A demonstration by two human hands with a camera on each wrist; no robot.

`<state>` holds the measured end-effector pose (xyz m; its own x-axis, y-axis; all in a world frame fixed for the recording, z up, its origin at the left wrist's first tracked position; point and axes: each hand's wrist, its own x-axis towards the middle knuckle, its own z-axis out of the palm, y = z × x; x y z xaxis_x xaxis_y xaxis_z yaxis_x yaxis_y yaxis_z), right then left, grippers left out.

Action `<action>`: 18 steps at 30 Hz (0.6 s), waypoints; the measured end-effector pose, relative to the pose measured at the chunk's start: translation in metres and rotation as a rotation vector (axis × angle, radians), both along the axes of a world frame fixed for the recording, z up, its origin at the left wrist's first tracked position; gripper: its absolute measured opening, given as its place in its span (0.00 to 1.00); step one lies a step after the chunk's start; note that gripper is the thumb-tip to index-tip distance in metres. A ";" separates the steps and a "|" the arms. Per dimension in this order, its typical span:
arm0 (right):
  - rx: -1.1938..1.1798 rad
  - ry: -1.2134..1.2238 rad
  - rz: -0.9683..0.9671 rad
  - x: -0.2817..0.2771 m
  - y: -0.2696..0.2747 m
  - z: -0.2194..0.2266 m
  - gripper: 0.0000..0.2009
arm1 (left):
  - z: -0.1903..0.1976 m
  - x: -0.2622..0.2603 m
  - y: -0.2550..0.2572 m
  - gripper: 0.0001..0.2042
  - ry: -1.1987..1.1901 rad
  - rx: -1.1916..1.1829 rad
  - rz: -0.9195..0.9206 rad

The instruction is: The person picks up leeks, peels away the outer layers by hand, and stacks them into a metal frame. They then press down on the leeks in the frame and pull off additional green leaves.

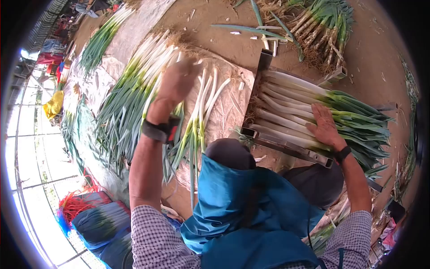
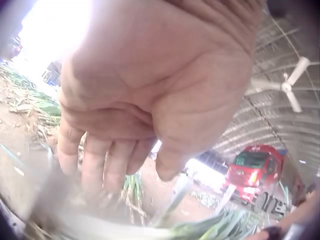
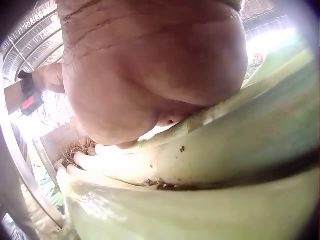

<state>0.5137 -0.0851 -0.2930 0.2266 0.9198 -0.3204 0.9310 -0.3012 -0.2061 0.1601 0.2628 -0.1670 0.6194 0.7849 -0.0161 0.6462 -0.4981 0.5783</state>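
Leeks (image 1: 291, 107) lie side by side in a metal frame (image 1: 286, 145), roots against its left end plate and green leaves out past the right. My right hand (image 1: 326, 127) rests flat on their white stems; in the right wrist view the palm (image 3: 155, 75) is close over thick pale stalks (image 3: 200, 155). Blurred, my left hand (image 1: 179, 80) is above the sheet, between a big pile of leeks (image 1: 134, 89) and a few loose ones (image 1: 208, 96). The left wrist view shows its fingers (image 2: 116, 165) loosely bent, holding nothing.
A pale sheet (image 1: 228, 110) covers the ground under the loose leeks. Rooty bundles (image 1: 329, 31) lie beyond the frame. At lower left are wrapped bundles (image 1: 101, 219) and red strings (image 1: 80, 201). A red truck (image 2: 255, 172) stands farther off.
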 end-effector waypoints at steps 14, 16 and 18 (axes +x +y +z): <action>0.085 -0.113 0.075 -0.004 0.001 -0.005 0.38 | -0.340 -0.099 -0.010 0.42 0.412 -0.212 0.476; 0.092 -0.123 0.067 -0.003 0.001 -0.008 0.38 | -0.352 -0.087 0.002 0.41 0.477 -0.279 0.438; 0.092 -0.132 0.070 -0.003 0.001 -0.010 0.38 | -0.363 -0.084 0.006 0.38 0.511 -0.274 0.420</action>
